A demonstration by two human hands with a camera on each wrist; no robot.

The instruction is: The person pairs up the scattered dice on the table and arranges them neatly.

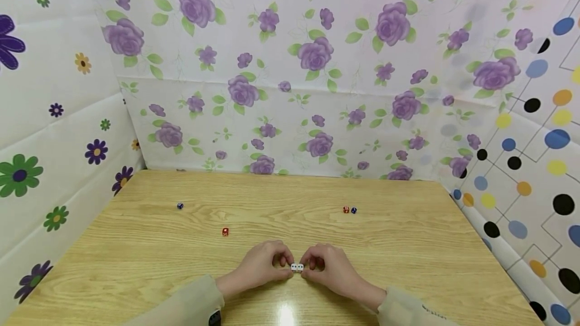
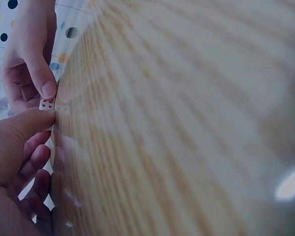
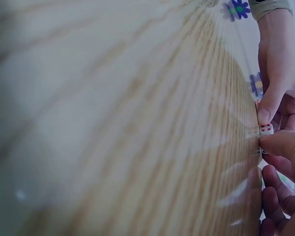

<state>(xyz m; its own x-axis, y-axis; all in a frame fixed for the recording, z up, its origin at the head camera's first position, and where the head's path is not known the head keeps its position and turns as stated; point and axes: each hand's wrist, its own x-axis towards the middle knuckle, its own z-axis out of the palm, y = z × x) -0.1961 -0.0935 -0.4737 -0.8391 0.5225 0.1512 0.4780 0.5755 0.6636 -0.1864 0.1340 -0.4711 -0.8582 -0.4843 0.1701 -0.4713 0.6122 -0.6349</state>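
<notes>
Two white dice sit side by side on the wooden table (image 1: 290, 190), the left die (image 1: 294, 267) touching or nearly touching the right die (image 1: 300, 267). With thumb and fingers, my left hand (image 1: 265, 264) pinches the left one. My right hand (image 1: 333, 269) pinches the other from the opposite side. Red pips show on a white die (image 2: 47, 104) in the left wrist view, between the two thumbs. In the right wrist view a white die (image 3: 266, 129) is partly covered by the thumbs.
Farther back on the left lie a blue die (image 1: 179, 206) and a red die (image 1: 225, 232). Back right, another red die (image 1: 346, 210) lies beside a blue die (image 1: 354, 210). A flowered cloth (image 1: 281, 114) hangs behind the table, with patterned cloths at both sides.
</notes>
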